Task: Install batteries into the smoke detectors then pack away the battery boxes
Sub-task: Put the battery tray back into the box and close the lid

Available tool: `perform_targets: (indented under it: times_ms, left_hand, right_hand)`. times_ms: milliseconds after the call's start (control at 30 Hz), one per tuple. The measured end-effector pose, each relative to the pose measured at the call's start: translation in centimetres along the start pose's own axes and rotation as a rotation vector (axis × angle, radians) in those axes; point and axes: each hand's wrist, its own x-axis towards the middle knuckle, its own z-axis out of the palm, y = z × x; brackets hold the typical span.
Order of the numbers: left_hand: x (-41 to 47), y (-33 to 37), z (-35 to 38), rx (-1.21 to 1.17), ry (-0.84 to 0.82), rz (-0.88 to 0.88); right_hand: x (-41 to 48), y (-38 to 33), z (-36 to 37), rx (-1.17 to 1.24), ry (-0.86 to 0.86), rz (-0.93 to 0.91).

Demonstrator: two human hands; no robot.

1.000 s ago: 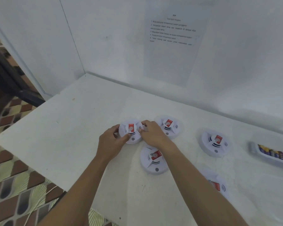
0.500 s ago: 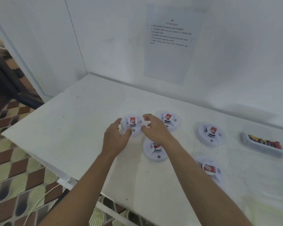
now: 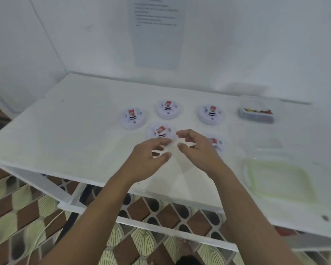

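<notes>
Several white round smoke detectors lie on the white table (image 3: 65, 131), each with a red-labelled battery on top: far left (image 3: 132, 118), back middle (image 3: 169, 109), back right (image 3: 211, 114), front middle (image 3: 160, 132), and one (image 3: 216, 143) partly hidden behind my right hand. My left hand (image 3: 148, 159) and my right hand (image 3: 197, 148) hover above the table's front, fingers spread, holding nothing. A clear battery box (image 3: 256, 113) with coloured batteries stands at the back right.
A clear lid with a green rim (image 3: 279, 178) lies at the front right. A printed sheet (image 3: 157, 31) hangs on the back wall. White walls close the left and back. Patterned tiled floor (image 3: 27, 217) shows below the table's front edge.
Both hands let go of the far-left detector and pulled back toward the table's front edge, now open. The view shifted right and back, which brings the lid into sight.
</notes>
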Motion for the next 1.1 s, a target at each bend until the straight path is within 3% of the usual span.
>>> perform_targets:
  times_ms: [167,367,633,767,900,1100]
  left_hand:
    - [-1.2,2.6,5.8,0.074,-0.216,0.088]
    - [-1.0,5.2,14.1,0.153,-0.292,0.167]
    - [0.0,7.7,23.2,0.222,-0.031,-0.08]
    - [0.2,8.5,25.3,0.268,0.052,-0.141]
    - [0.5,8.7,25.9,0.266,0.132,-0.16]
    - [-0.6,9.9,26.5,0.201,0.261,-0.142]
  right_hand:
    - [-5.1,3.8,-5.2,-0.082,0.131,0.078]
    - [-9.8,8.8,-11.7,-0.294,0.304,0.155]
    - [-14.0,15.8,-19.0,-0.523,0.625,0.346]
    - [-14.8,18.5,-21.0,-0.502,0.536,0.428]
    - [-15.1,19.4,-22.1,-0.412,0.434,0.346]
    - [-15.2,20.1,-22.9,-0.366,0.511,0.236]
